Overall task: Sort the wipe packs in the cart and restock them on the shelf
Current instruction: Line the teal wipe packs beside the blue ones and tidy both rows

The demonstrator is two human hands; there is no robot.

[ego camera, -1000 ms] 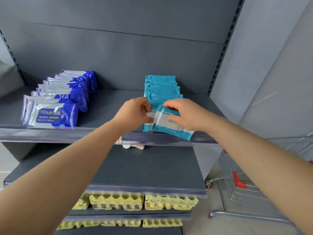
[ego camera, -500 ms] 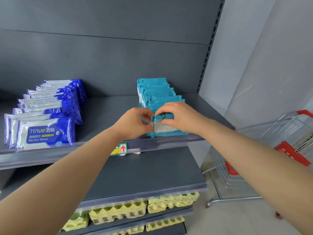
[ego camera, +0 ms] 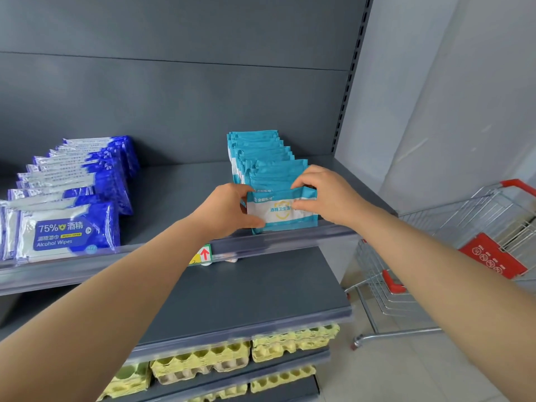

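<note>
Fingers (ego camera: 303, 182) on upright teal pack (ego camera: 282, 213), front outward, long axis along shelf edge (ego camera: 290, 241)

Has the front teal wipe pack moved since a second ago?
Yes. The teal wipe pack, earlier tilted and overhanging the shelf's front rail, now stands upright behind it against the teal row.

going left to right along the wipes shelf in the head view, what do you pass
blue alcohol wipe packs → left hand → front teal wipe pack, held upright by both hands → right hand → shopping cart off the shelf's right end
</note>
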